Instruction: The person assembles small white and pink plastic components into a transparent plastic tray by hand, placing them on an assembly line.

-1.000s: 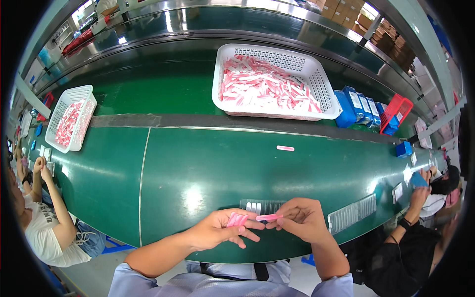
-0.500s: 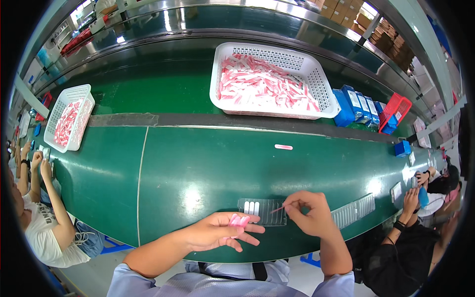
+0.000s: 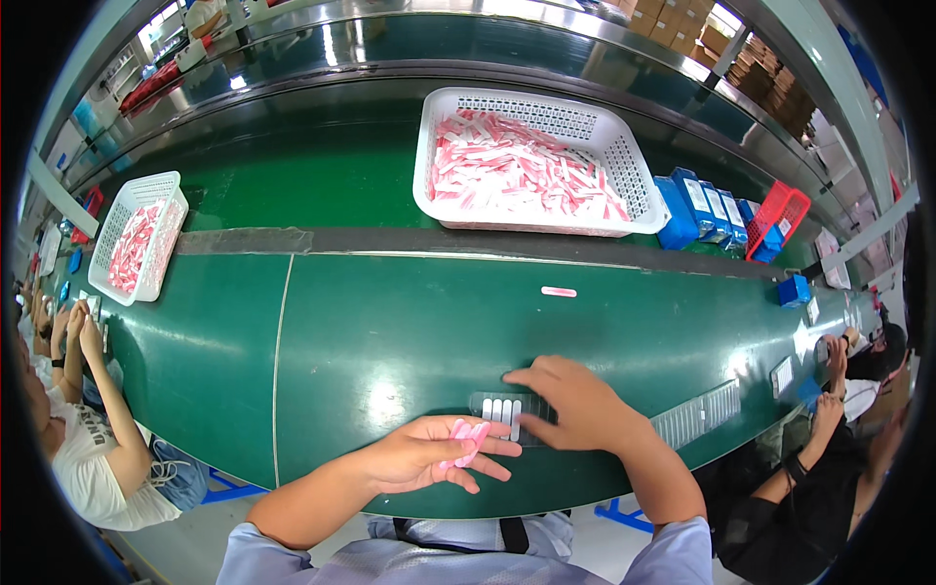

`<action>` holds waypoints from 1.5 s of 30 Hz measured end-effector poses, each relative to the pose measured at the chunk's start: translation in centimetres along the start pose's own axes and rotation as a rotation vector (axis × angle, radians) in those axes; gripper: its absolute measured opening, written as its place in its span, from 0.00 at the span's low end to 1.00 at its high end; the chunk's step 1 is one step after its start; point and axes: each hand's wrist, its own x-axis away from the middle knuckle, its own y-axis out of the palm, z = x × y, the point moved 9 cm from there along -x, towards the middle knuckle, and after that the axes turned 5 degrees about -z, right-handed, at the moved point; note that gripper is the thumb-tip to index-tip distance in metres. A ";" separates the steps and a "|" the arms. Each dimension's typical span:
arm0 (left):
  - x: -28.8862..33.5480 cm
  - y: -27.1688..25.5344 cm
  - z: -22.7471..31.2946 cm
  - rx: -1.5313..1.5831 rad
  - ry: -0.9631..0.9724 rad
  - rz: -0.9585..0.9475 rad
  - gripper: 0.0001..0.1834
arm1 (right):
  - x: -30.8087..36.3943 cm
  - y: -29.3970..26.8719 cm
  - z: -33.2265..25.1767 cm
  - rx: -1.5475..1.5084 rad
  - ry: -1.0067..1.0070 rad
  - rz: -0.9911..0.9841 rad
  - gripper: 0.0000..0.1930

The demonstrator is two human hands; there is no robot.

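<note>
My left hand (image 3: 419,454) is closed on several small pink strips (image 3: 465,441) with rounded ends, pinched under the thumb while the other fingers stretch out to the right. Just beyond those fingertips a clear plastic tray (image 3: 478,401) lies on the green table, several white strips (image 3: 500,409) side by side in its left part. My right hand (image 3: 575,405) is over the tray's right part and hides it. Its thumb and index finger are spread apart, the thumb close to the rightmost white strip, and I see nothing held there.
One pink strip (image 3: 559,292) lies alone farther up the table. A large white basket (image 3: 526,220) of pink-and-white strips stands beyond, with blue boxes (image 3: 697,210) and a red basket (image 3: 780,222) beside it. More clear trays (image 3: 697,414) lie right. Co-workers sit on both sides.
My right hand has moved left over the tray, its pinch has opened, and the strip it held is gone from the fingers. One more white strip shows in the tray's row.
</note>
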 end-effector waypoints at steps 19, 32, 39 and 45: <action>-0.3 0.3 -1.1 -0.076 -0.032 -0.031 0.27 | 2.4 -0.1 4.2 -0.993 0.262 0.053 0.03; 0.1 0.4 -0.6 -0.049 -0.017 -0.026 0.28 | 1.1 0.1 -0.8 0.278 0.020 0.109 0.24; -0.2 1.0 -0.7 -0.121 -0.005 -0.095 0.29 | 1.9 -0.3 -2.5 -0.094 -0.028 0.255 0.23; -0.2 0.9 -2.4 -0.023 -0.097 -0.118 0.27 | 3.5 0.5 -0.5 -0.499 0.175 0.335 0.07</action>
